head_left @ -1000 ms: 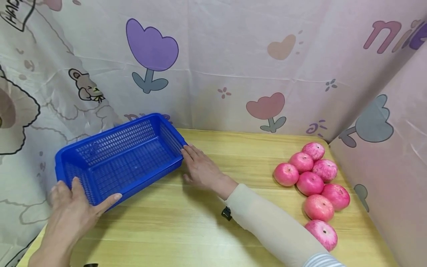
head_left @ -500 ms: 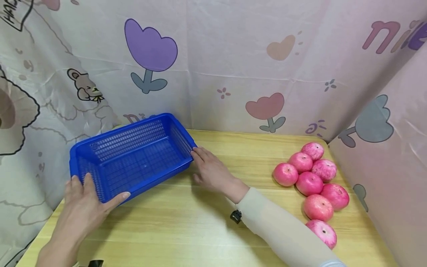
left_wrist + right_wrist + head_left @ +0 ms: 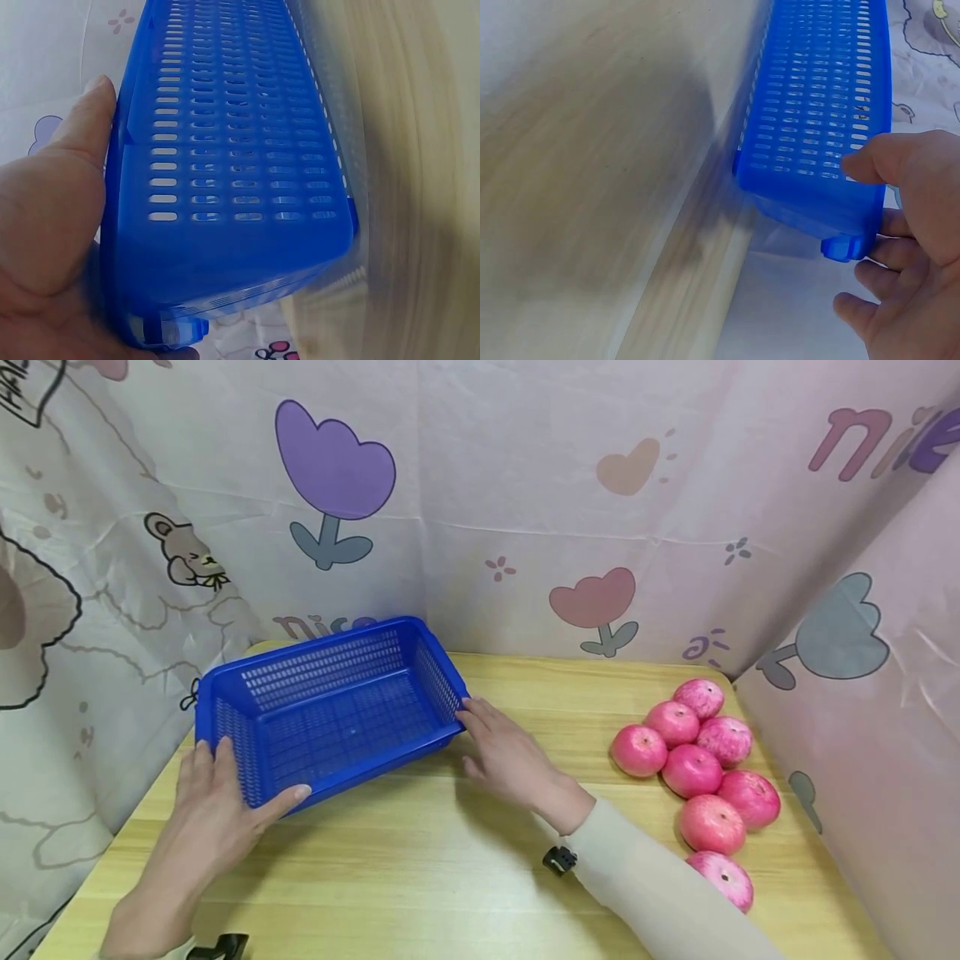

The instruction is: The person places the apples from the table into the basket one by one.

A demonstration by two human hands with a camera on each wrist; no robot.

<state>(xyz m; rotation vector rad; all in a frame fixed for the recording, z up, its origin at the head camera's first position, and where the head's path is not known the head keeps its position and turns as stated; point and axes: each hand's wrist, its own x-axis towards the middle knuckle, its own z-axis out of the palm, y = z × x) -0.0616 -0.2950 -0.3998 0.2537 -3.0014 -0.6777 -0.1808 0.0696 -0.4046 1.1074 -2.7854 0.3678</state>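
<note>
A blue plastic basket (image 3: 382, 765) with slotted walls is on the left part of the table, set at a slant, with nothing in it. My left hand (image 3: 213, 814) holds its near left corner, thumb along the front rim and fingers over the left end. At the near right corner, my right hand (image 3: 517, 768) grips the basket. In the right wrist view, the thumb (image 3: 877, 159) presses the slotted front wall while the fingers lie by the end wall and its small lug (image 3: 841, 247). Some left fingers are hidden behind the basket in the left wrist view.
Several pink-red apples (image 3: 692, 770) lie grouped along the right side of the wooden table (image 3: 420, 877). The nearest one is partly covered by my right sleeve (image 3: 652, 868). A printed curtain (image 3: 465, 468) hangs behind and beside the table.
Both hands have moved the basket steadily to the right, away from the left curtain, still gripping its near corners. The apples have stayed in place.
</note>
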